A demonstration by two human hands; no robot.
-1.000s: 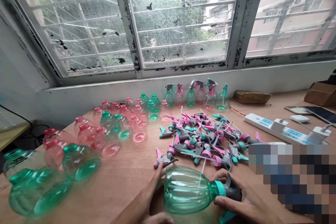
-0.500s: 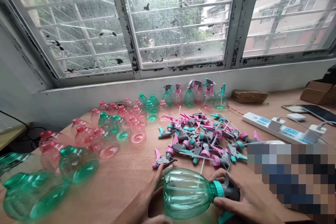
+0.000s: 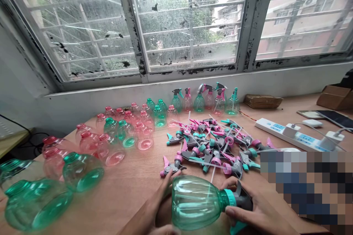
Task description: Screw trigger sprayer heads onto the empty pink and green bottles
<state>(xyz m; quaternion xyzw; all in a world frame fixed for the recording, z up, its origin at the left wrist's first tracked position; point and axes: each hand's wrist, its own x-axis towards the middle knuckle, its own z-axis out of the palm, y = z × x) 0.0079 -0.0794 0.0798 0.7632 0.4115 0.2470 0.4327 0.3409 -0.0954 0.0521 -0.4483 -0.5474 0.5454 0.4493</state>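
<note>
A clear green spray bottle (image 3: 195, 202) lies on its side in front of me, its base to the left. My right hand (image 3: 260, 207) is closed around the spray head (image 3: 244, 198) and the turquoise collar (image 3: 229, 198) at the neck. At the base end, my left hand (image 3: 151, 207) curves around the bottle, fingers at the upper edge and thumb at the lower; part of its grip is hidden. Inside the bottle a pale tube shows faintly. Just beyond my left fingertips lies a loose pink-and-grey spray head (image 3: 172, 167).
A pile of spray heads (image 3: 212, 143) covers the middle of the table. Open pink and green bottles (image 3: 82, 172) stand to the left. Several bottles with heads (image 3: 199, 102) line the wall. At right are a power strip (image 3: 292, 134), a phone (image 3: 335, 119) and a cardboard box (image 3: 335, 97).
My left fingers have shifted slightly along the base end of the bottle. The bottle and my right hand are almost where they were.
</note>
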